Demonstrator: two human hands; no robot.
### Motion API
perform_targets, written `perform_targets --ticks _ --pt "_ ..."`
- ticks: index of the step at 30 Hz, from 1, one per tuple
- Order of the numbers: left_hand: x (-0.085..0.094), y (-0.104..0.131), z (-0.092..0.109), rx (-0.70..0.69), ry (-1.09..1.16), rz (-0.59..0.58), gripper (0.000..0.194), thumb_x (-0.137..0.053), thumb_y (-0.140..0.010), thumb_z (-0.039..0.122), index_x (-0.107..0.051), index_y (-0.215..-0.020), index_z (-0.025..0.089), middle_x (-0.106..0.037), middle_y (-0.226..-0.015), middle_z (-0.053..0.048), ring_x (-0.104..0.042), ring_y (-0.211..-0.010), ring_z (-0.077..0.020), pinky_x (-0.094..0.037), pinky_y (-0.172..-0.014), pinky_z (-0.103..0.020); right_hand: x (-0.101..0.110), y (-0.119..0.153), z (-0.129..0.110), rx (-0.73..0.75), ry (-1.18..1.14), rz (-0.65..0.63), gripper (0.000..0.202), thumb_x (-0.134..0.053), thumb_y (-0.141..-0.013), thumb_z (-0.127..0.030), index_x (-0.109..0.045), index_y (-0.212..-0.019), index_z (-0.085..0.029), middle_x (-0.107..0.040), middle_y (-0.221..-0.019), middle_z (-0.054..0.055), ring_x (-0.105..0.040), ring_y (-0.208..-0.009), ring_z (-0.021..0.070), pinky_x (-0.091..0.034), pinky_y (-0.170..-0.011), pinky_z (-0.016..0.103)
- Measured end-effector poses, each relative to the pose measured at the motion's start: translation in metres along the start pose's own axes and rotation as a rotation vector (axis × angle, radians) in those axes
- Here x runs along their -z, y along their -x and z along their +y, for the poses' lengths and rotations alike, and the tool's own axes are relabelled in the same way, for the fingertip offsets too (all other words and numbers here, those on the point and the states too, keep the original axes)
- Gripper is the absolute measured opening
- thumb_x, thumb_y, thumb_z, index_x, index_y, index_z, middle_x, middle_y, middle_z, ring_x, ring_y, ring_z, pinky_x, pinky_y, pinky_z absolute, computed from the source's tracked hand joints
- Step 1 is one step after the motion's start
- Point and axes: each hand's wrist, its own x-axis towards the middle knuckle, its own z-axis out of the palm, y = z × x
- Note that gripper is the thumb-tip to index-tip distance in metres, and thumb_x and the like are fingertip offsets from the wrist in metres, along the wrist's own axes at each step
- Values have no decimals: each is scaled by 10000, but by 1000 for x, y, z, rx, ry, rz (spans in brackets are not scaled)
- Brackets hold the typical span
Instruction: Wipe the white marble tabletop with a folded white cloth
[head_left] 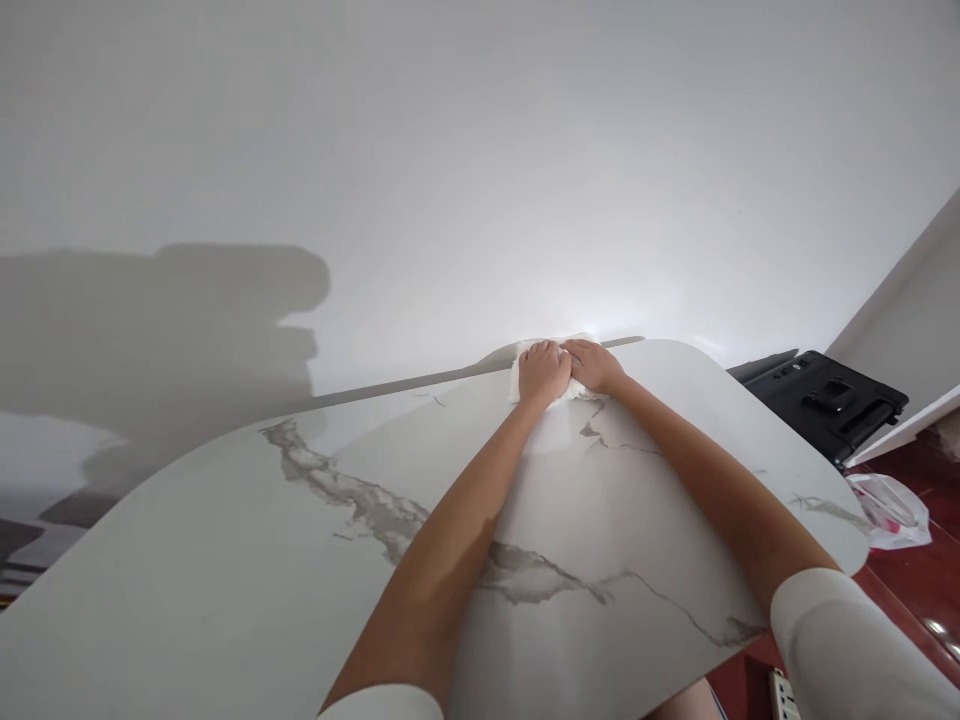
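Note:
Both arms reach out across the white marble-patterned table (247, 590) to its far edge by the wall. There, a crumpled white cloth (516, 385) lies under my hands. My left hand (545, 372) is curled over the cloth and presses it down, fingers bent. Close beside it, my right hand (596, 367) grips the cloth's right part, its fingers pointing toward the left hand and touching it. Much of the cloth is hidden beneath the two hands.
A plain white wall (480, 180) rises right behind the table. To the right stands a black suitcase (825, 400). A clear plastic bag (892, 512) is below the table's right corner, over a dark red floor (911, 590). Shadows fall on the wall at left.

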Motion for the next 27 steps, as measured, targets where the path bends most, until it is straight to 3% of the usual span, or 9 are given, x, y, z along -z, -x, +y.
perform_targets --ticks 5,11,19,27 --pt "-1 3 2 -29 -50 -2 304 -291 -917 241 -539 -1077 166 -579 -1150 -116 -464 -1150 -236 -317 -993 -379 -2 3 1 15 66 -4 412 -360 -917 -226 -492 -1288 -104 -521 -1317 118 -424 -1237 241 -313 -1038 381" --pt "3 33 11 -67 -60 -36 420 -261 -927 261 -420 -1295 133 -417 -1405 -108 -326 -1302 -231 -237 -1070 -393 3 34 -13 -23 119 -12 465 -345 -907 -225 -434 -1342 -85 -427 -1397 147 -340 -1303 277 -292 -1054 420" --pt "30 101 34 -25 64 -150 467 -278 -900 224 -379 -1348 141 -329 -1473 -88 -260 -1360 -225 -205 -1108 -417 23 104 -54 -14 150 -31 484 -340 -916 -252 -414 -1363 -82 -405 -1415 159 -333 -1317 282 -289 -1070 434" --pt "61 196 56 51 212 -159 537 -358 -812 154 -411 -1345 175 -348 -1466 -59 -245 -1378 -199 -201 -1135 -397 47 193 -105 47 115 -55 523 -364 -905 -282 -380 -1390 -87 -354 -1446 149 -296 -1341 274 -273 -1089 446"
